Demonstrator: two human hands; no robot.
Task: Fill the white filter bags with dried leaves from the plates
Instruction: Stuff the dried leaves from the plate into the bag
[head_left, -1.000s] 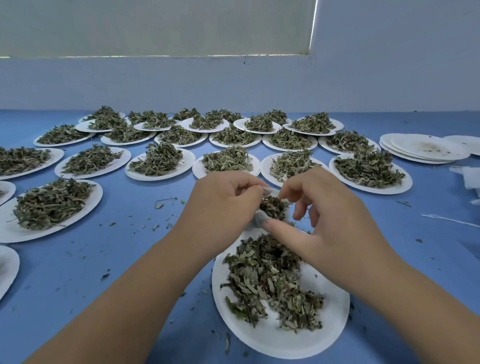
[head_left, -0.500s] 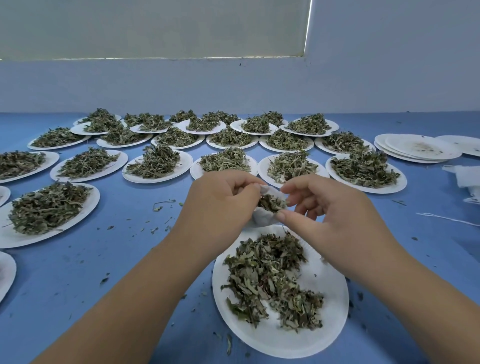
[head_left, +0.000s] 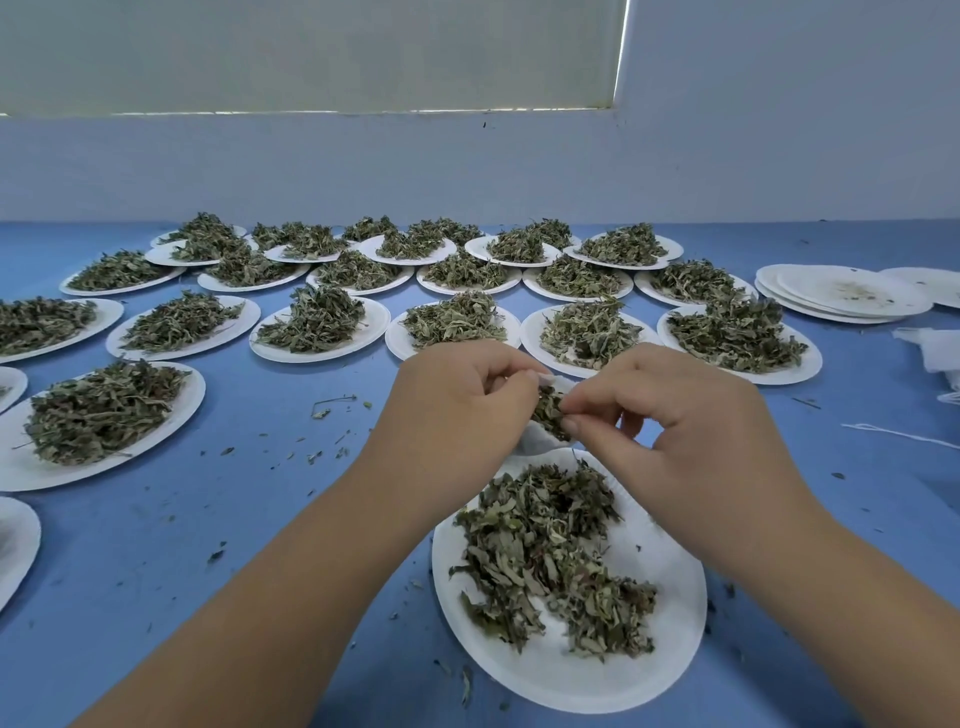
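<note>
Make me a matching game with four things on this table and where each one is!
Things:
1. filter bag
2. stack of plates
3. nearest plate of leaves
4. white string

Places:
A. lying loose on the blue table, right side
B. pinched between the left hand and the right hand
C. far right, piled up, only crumbs on top
D. just under the hands, closest to the person

Pairs: 1-B, 2-C, 3-D, 4-A
</note>
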